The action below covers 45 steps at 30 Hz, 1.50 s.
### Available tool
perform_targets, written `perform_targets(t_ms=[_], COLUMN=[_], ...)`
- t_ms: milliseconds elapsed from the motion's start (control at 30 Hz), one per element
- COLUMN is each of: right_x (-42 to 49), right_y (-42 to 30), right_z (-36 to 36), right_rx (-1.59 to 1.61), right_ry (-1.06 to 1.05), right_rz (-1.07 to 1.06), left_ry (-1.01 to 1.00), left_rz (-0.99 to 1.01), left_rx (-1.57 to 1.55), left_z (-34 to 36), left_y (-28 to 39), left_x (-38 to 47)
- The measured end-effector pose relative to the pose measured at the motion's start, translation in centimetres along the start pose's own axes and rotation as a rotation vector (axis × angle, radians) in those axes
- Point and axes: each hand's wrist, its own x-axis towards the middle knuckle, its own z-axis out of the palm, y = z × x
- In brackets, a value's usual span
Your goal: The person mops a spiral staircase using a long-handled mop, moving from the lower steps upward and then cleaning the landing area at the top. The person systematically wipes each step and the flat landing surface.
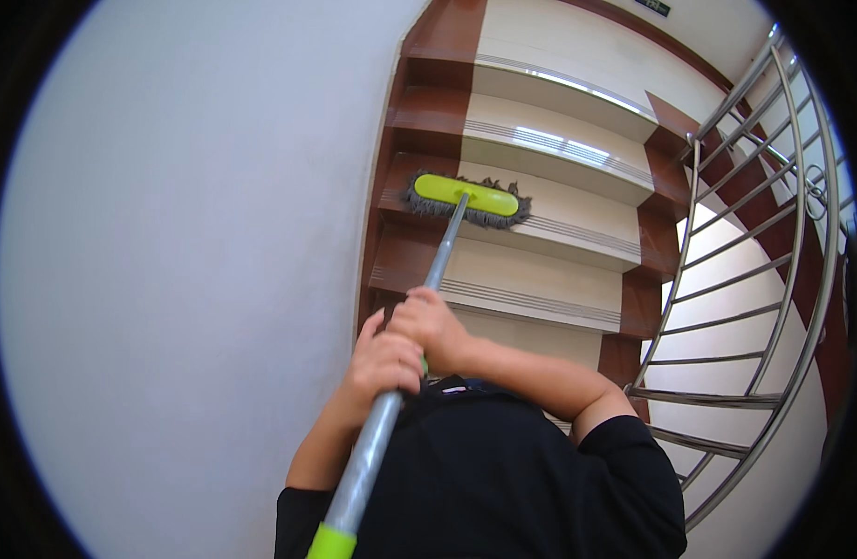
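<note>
A mop with a lime-green plate [495,200] and grey fringe lies across a stair tread, over its dark red-brown left border and part of the cream tile. Its metal pole [372,454] runs down past my body to a green grip at the bottom. My left hand [379,363] is wrapped around the pole at chest height. Just above it, touching it, my right hand [428,328] also grips the pole. A green part of the pole shows partly beside my hands; the rest there is hidden by my fingers.
A plain pale wall [190,279] rises close along the left. Cream stairs [540,276] with grooved edges and red-brown borders lie before me. A curved stainless steel railing [795,175] bounds them on the right.
</note>
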Motion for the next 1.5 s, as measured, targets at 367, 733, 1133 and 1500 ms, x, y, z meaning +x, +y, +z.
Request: perform_targets(t_ms=[367, 733, 1133, 1500], right_x=[-0.7, -3.1, -7.8, -14.6], right_y=[0.9, 3.3, 0.2, -1.8], right_z=[-2.0, -3.6, -9.2, -22.0], right_rx=[-0.037, -0.093, -0.105, 0.016], right_ry=[0.051, 0.105, 0.104, 0.149], right_rz=[0.019, 0.066, -0.005, -0.189], left_ry=[-0.02, 0.008, -0.075, -0.171], left_rz=[0.077, 0.103, 0.15, 0.318], left_rx=[-0.125, -0.138, -0.118, -0.018], left_z=[2.5, 6.4, 11.1, 20.8], left_y=[-1.2, -2.8, 3.6, 14.5], left_x=[1.6, 2.8, 3.3, 8.6])
